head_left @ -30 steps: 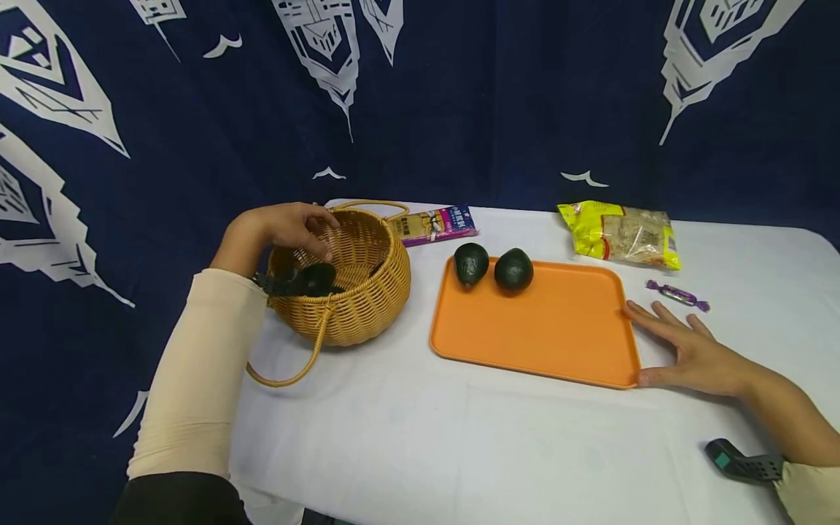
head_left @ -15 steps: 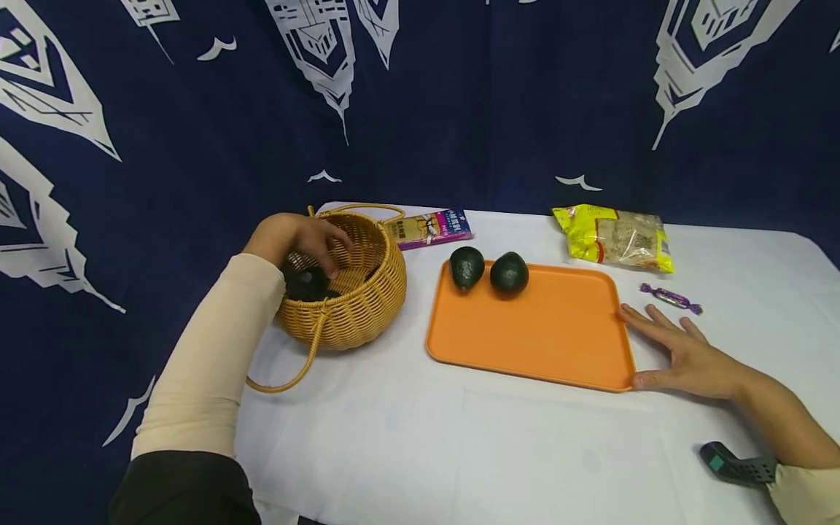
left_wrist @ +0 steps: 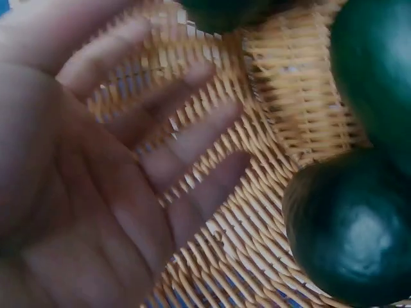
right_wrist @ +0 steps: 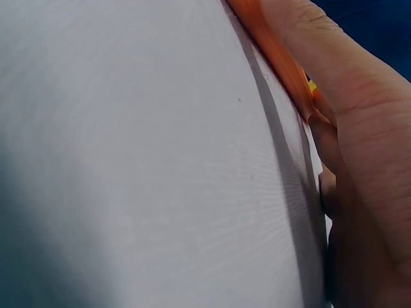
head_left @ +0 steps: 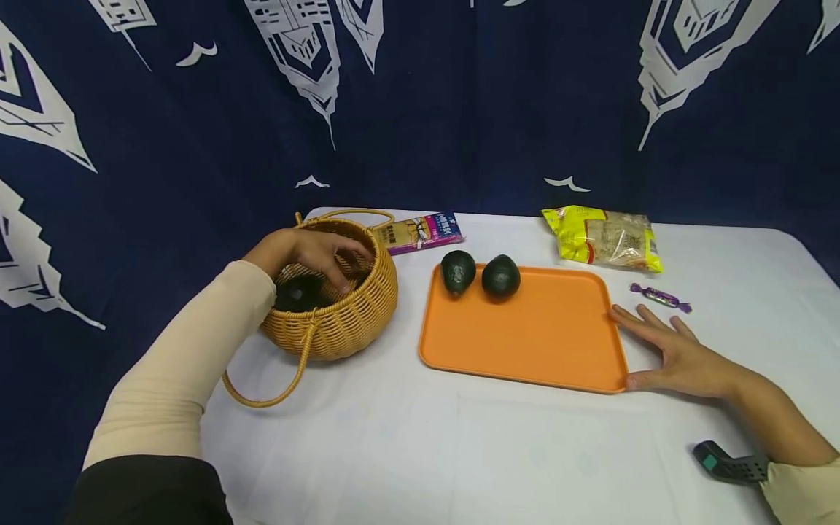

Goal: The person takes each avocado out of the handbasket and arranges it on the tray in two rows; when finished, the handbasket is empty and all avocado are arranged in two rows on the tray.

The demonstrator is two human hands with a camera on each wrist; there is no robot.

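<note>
My left hand (head_left: 321,255) reaches down into a round wicker basket (head_left: 357,321) at the left. In the left wrist view its fingers are spread and hold nothing, beside dark green avocados (left_wrist: 356,234) inside the basket; another avocado (left_wrist: 379,64) shows at the upper right. An orange tray (head_left: 525,335) lies mid-table, with two avocados, one (head_left: 458,272) at its far left corner and one (head_left: 501,277) beside it. Fingers spread, my right hand (head_left: 689,364) rests at the tray's right edge, thumb and a fingertip touching the rim.
A purple-and-gold packet (head_left: 423,232) lies behind the basket. Beyond the tray are a yellow clear-fronted bag (head_left: 607,238) and a purple wrapped candy (head_left: 660,297). A basket handle (head_left: 295,379) droops onto the white tablecloth (head_left: 525,452). A dark patterned curtain (head_left: 420,109) hangs behind.
My left hand has gone from over the basket's left rim deeper inside it. My right hand keeps its place at the tray. The whole head view has shifted slightly.
</note>
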